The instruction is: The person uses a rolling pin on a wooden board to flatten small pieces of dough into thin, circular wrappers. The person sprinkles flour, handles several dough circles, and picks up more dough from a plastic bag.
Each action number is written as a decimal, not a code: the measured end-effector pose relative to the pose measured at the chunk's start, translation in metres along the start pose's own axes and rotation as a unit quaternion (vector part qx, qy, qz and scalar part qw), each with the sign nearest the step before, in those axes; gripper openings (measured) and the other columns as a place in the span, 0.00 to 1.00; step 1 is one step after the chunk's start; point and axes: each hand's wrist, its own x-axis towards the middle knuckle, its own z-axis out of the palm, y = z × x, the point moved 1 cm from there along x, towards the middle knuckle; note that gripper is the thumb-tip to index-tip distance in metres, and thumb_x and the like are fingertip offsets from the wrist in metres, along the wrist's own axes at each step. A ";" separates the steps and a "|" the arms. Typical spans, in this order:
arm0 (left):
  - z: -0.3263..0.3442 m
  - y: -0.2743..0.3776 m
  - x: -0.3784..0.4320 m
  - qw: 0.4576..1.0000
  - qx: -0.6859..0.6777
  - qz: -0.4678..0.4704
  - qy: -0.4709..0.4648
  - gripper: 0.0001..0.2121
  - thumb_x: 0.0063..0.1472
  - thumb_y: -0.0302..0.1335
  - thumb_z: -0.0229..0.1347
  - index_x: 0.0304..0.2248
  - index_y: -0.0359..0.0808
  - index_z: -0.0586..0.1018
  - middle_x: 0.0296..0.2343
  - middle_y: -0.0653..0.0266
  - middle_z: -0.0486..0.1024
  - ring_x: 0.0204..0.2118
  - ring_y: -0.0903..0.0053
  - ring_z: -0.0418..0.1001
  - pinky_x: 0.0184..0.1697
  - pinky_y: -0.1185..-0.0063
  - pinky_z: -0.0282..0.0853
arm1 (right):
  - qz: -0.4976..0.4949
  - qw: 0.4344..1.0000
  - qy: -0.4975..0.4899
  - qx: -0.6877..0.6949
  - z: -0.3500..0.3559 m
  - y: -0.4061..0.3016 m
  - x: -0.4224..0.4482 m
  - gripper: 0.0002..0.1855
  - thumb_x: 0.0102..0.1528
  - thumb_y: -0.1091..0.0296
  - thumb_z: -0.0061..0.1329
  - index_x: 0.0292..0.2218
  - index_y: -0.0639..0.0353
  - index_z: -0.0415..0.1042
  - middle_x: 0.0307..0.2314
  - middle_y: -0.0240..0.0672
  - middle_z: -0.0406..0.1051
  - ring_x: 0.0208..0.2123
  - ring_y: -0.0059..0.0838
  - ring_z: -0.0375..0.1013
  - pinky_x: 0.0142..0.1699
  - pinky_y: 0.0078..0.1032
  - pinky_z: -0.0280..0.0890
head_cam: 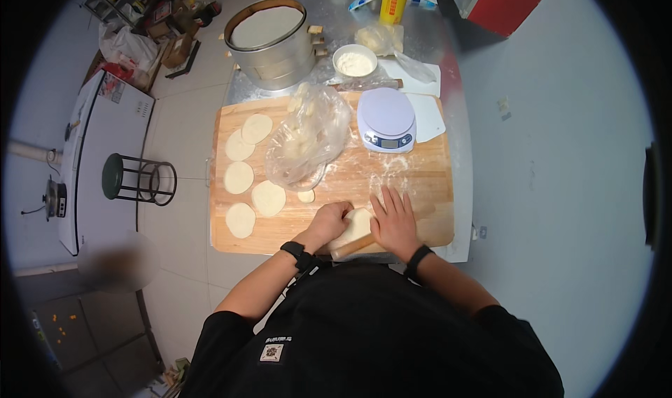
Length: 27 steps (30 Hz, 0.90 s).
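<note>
Near the front edge of the wooden board [336, 198] lies a flat dough round [357, 226]. My left hand [332, 222] grips its left edge between thumb and fingers. My right hand [394, 222] lies palm down at its right, fingers spread, over the right part of a wooden rolling pin [353, 247]; the pin rests along the dough's near edge. A small dough piece [306, 196] sits beyond my left hand. Several rolled dough rounds [240, 220] lie on the board's left side. Behind them, a clear plastic bag [310, 140] covers more dough pieces.
A digital kitchen scale [387, 119] stands on the board's back right. Behind are a flour bowl [355, 62], a second rolling pin [367, 85], a metal steamer [270, 46] and a yellow cylinder [395, 1]. A green stool [113, 176] stands on the floor at left.
</note>
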 end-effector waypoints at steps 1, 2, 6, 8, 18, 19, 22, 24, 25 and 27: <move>0.000 0.002 0.002 0.999 0.036 0.011 -0.001 0.08 0.61 0.27 0.57 0.39 0.35 0.82 0.29 0.50 0.81 0.34 0.55 0.79 0.39 0.67 0.74 | -0.001 1.000 0.010 0.004 0.004 0.001 0.019 0.30 0.58 0.56 0.47 0.59 0.59 0.68 0.61 0.54 0.60 0.66 0.52 0.55 0.69 0.55 0.47; 0.001 0.004 0.003 0.997 0.072 0.023 -0.006 0.09 0.61 0.28 0.57 0.39 0.35 0.82 0.29 0.50 0.81 0.34 0.55 0.80 0.39 0.66 0.74 | 0.002 1.000 0.019 0.007 0.008 0.001 0.035 0.30 0.58 0.57 0.47 0.59 0.59 0.68 0.61 0.54 0.60 0.66 0.52 0.55 0.69 0.55 0.47; -0.003 0.024 0.013 0.994 0.104 -0.029 -0.010 0.10 0.60 0.29 0.57 0.41 0.38 0.84 0.30 0.49 0.82 0.35 0.54 0.80 0.41 0.63 0.75 | -0.001 0.997 0.069 -0.019 0.016 0.002 0.081 0.30 0.58 0.57 0.47 0.59 0.60 0.68 0.62 0.54 0.60 0.66 0.52 0.55 0.69 0.55 0.47; 0.001 0.018 0.015 0.993 0.113 0.002 0.022 0.10 0.60 0.28 0.57 0.40 0.38 0.84 0.30 0.49 0.82 0.35 0.54 0.80 0.40 0.64 0.75 | 0.006 0.996 0.082 -0.033 0.016 0.002 0.085 0.31 0.58 0.56 0.47 0.59 0.59 0.68 0.62 0.54 0.60 0.66 0.52 0.55 0.69 0.55 0.47; -0.002 0.004 -0.002 0.998 -0.049 -0.024 0.006 0.06 0.59 0.23 0.56 0.37 0.35 0.81 0.30 0.51 0.81 0.36 0.54 0.79 0.41 0.65 0.74 | -0.015 1.000 -0.003 -0.006 -0.002 0.001 -0.010 0.30 0.58 0.56 0.48 0.58 0.59 0.69 0.62 0.53 0.60 0.65 0.51 0.57 0.69 0.54 0.47; -0.001 0.005 -0.003 0.999 -0.037 -0.013 -0.010 0.07 0.59 0.23 0.56 0.37 0.36 0.81 0.30 0.50 0.81 0.36 0.53 0.79 0.41 0.65 0.74 | -0.013 1.000 0.003 -0.004 -0.001 0.001 0.007 0.30 0.58 0.56 0.48 0.58 0.59 0.69 0.62 0.53 0.60 0.65 0.51 0.57 0.69 0.54 0.47; 0.002 0.010 0.005 0.995 0.095 0.023 0.032 0.07 0.59 0.26 0.56 0.37 0.37 0.82 0.31 0.50 0.81 0.36 0.52 0.79 0.41 0.63 0.74 | -0.013 0.999 0.034 0.004 0.005 -0.001 0.056 0.29 0.59 0.58 0.46 0.59 0.60 0.69 0.62 0.54 0.60 0.66 0.51 0.56 0.69 0.53 0.47; -0.001 0.016 0.013 0.993 0.117 0.010 0.001 0.09 0.61 0.28 0.56 0.39 0.38 0.83 0.33 0.49 0.81 0.37 0.53 0.80 0.42 0.64 0.75 | -0.007 0.998 0.069 -0.006 0.014 0.000 0.083 0.28 0.59 0.59 0.45 0.58 0.61 0.69 0.61 0.55 0.60 0.66 0.52 0.55 0.69 0.53 0.46; -0.002 0.017 0.015 0.992 0.129 0.003 -0.011 0.10 0.61 0.29 0.55 0.40 0.38 0.84 0.33 0.49 0.82 0.38 0.54 0.80 0.43 0.65 0.75 | -0.007 0.996 0.087 -0.011 0.016 -0.001 0.093 0.28 0.60 0.59 0.44 0.58 0.61 0.69 0.61 0.55 0.60 0.66 0.52 0.55 0.69 0.52 0.46; 0.000 0.015 0.017 0.991 0.135 0.002 0.004 0.09 0.61 0.29 0.56 0.38 0.37 0.83 0.33 0.49 0.82 0.37 0.54 0.80 0.42 0.65 0.75 | -0.002 0.997 0.080 -0.012 0.014 -0.003 0.090 0.27 0.60 0.59 0.43 0.58 0.61 0.69 0.61 0.55 0.60 0.65 0.52 0.56 0.69 0.53 0.46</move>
